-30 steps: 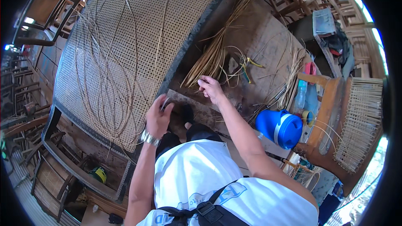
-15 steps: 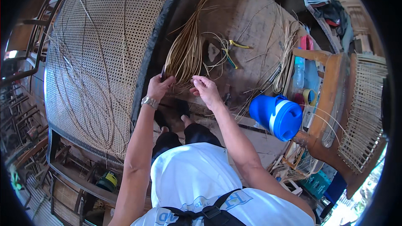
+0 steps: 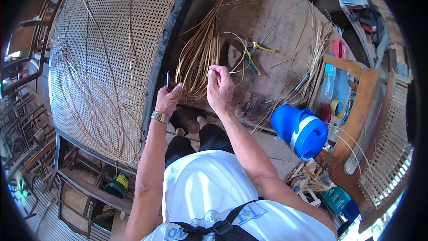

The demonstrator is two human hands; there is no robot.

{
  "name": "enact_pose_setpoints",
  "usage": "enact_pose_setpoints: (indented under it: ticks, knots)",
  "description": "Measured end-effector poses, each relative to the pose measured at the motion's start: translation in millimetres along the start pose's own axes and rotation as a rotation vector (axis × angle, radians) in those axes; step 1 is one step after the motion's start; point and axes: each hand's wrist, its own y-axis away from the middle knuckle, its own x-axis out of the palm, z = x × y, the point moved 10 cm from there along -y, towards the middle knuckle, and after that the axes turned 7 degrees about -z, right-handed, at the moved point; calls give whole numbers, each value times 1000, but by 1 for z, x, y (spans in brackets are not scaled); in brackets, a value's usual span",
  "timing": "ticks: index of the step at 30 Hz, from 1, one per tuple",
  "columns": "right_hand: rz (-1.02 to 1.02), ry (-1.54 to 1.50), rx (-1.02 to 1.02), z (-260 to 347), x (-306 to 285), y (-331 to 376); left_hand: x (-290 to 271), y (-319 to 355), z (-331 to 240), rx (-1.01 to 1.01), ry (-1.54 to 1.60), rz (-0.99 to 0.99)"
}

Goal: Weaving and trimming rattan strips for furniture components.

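Note:
My left hand (image 3: 167,100), with a metal-band watch at the wrist, is closed around a small knife (image 3: 168,79) whose thin blade points up. Its thumb lies beside the looped end of a long bundle of rattan strands (image 3: 198,56). To the right, my right hand (image 3: 220,90) is raised in a pinch at the bundle's right edge. Whatever lies between those fingertips is too thin to make out. Yellow-handled pliers (image 3: 263,47) and a stone-like lump (image 3: 233,56) rest on the wooden board (image 3: 272,22) beyond my right hand.
A large woven cane panel (image 3: 111,31) in a dark frame stands at left, loose strands across it. At right are a blue jug (image 3: 299,131), a wooden chair frame (image 3: 350,125) and more loose strands (image 3: 314,58). A green-and-yellow container (image 3: 117,184) sits lower left.
My right hand has risen and turned, its fingers drawn up to the bundle's edge. My left hand has shifted slightly down, and the knife blade shows more plainly. The view has tilted a little.

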Motion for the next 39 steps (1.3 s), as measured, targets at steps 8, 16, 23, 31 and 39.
enact_pose_setpoints:
  ticks: [8, 16, 23, 31, 39]
  knots:
    - [291, 71, -241, 33, 44, 13, 10, 3, 8, -48, 90, 96]
    - [280, 237, 58, -31, 47, 6, 15, 8, 3, -45, -29, 67]
    - [369, -185, 360, -63, 68, 14, 16, 8, 1, -84, 7, 91]
    - [376, -304, 518, -67, 71, 15, 18, 8, 4, -79, 12, 143]
    - [452, -295, 518, -65, 74, 14, 16, 5, 1, -102, 93, 184]
